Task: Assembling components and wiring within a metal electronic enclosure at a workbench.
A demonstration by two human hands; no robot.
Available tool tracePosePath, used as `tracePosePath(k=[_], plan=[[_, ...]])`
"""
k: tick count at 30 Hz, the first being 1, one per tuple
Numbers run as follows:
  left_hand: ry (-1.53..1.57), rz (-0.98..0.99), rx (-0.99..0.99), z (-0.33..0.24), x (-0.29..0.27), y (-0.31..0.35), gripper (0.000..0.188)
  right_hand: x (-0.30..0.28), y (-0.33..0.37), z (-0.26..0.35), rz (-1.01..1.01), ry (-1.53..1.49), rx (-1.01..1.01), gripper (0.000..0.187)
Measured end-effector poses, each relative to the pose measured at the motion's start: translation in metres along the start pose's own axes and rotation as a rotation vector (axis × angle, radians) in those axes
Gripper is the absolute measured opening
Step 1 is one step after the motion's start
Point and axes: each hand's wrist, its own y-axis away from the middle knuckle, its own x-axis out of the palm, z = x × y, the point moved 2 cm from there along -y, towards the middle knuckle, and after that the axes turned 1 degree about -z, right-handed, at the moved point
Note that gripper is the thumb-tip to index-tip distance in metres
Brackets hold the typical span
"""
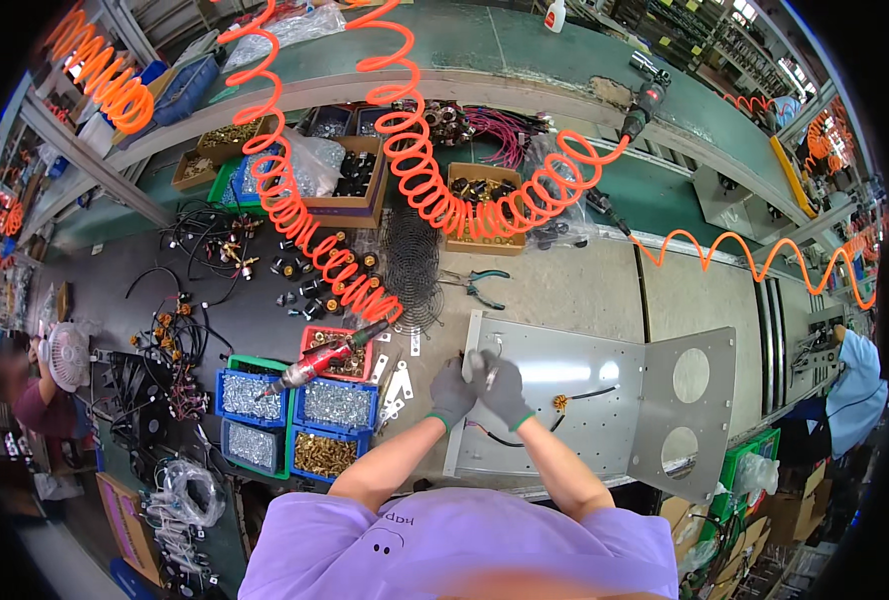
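Both my hands wear grey gloves with green cuffs and meet at the left edge of a bent sheet-metal panel (585, 350). My left hand (452, 391) is closed at that edge, its fingers curled. Beside it my right hand (505, 390) is closed too, slightly blurred, its fingertips bunched near the panel's upper left corner. Whatever the fingers hold is hidden. Right of my right hand, a thin black cable with a brass fitting (561, 403) lies across the panel; one end passes beneath my right wrist. The panel's right-hand flap (687, 410) has two large round holes.
Left of my hands lie flat metal brackets (395, 388), a red power screwdriver (317, 364) on a coiled orange hose (295, 215), and blue bins (335, 404) of screws. Green-handled pliers (477, 286) lie beyond the panel. Another screwdriver (645, 108) rests on the shelf. Other people work at both sides.
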Motion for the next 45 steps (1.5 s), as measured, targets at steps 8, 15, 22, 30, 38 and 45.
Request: tracePosePath(k=[8, 15, 22, 30, 38, 45], plan=[[0.008, 0.053, -0.051, -0.006, 0.005, -0.001, 0.042, -0.025, -0.064, -0.009, 0.206, -0.157, 0.263, 0.046], [0.024, 0.031, -0.001, -0.007, -0.006, -0.001, 0.041, 0.006, 0.038, -0.006, -0.096, 0.044, -0.215, 0.025], [0.009, 0.008, 0.018, -0.007, -0.001, -0.005, 0.054, -0.048, 0.01, 0.038, -0.146, 0.002, -0.132, 0.017], [0.017, 0.103, -0.013, 0.018, 0.021, -0.017, 0.065, -0.046, 0.02, 0.053, -0.26, -0.297, -0.229, 0.018], [-0.103, 0.051, 0.065, 0.017, 0.018, 0.009, 0.059, -0.04, -0.013, 0.04, -0.254, -0.106, -0.179, 0.032], [-0.009, 0.034, -0.014, -0.007, 0.003, -0.009, 0.043, -0.028, -0.15, 0.0, -0.199, -0.15, 0.126, 0.052]])
